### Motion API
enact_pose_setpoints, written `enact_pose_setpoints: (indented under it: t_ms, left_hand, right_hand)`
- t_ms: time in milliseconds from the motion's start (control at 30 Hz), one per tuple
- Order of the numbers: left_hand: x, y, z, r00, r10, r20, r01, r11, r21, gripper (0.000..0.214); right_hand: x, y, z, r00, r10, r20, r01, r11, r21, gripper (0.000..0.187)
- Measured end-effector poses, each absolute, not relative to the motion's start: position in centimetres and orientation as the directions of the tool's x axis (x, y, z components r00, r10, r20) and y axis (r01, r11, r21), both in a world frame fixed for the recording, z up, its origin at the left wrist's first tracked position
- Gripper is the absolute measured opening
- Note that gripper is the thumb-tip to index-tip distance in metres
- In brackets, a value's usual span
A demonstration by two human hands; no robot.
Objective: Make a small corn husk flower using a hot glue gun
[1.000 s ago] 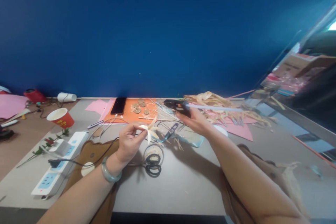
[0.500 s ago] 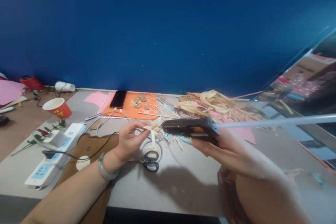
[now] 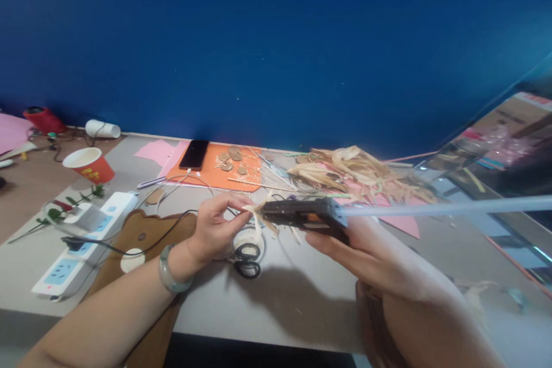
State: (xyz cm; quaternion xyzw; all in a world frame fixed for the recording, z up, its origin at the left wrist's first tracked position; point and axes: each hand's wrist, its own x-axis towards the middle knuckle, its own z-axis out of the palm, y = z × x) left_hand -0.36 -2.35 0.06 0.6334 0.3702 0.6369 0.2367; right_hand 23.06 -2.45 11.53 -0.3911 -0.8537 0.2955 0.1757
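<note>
Between thumb and fingers, my left hand [image 3: 219, 224] pinches a small flower of pale dried husk [image 3: 257, 224], its strips spreading outward. My right hand [image 3: 353, 247] is wrapped round a black hot glue gun [image 3: 302, 211], with a long translucent glue stick [image 3: 431, 207] sticking out of its back end. The gun's nozzle is up against the husk flower and hidden by its strips. Just below lie black-handled scissors [image 3: 247, 260], by a roll of tape that they partly cover.
A white power strip [image 3: 90, 247] and a brown bear-shaped board [image 3: 116, 282] lie at left, near a red paper cup [image 3: 88, 165]. Behind are a phone [image 3: 194, 154], orange paper [image 3: 207, 180] with wooden discs, and a heap of dried husks [image 3: 357, 169]. A blue wall [image 3: 276, 52] stands behind the table.
The glue gun has moved slightly left, so its nozzle now sits in among the husk strips. My left hand keeps its pinch. The view has shifted a little.
</note>
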Motion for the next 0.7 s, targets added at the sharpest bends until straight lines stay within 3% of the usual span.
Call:
enact_pose_setpoints:
  t_ms: [700]
  left_hand:
    - [-0.37,-2.33,-0.12,-0.091,0.783,0.615,0.132,-0.602,0.787,0.003]
  right_hand:
    - [23.24,-2.45,11.01,-0.612,0.788,0.075,0.619,0.535,-0.575,0.032]
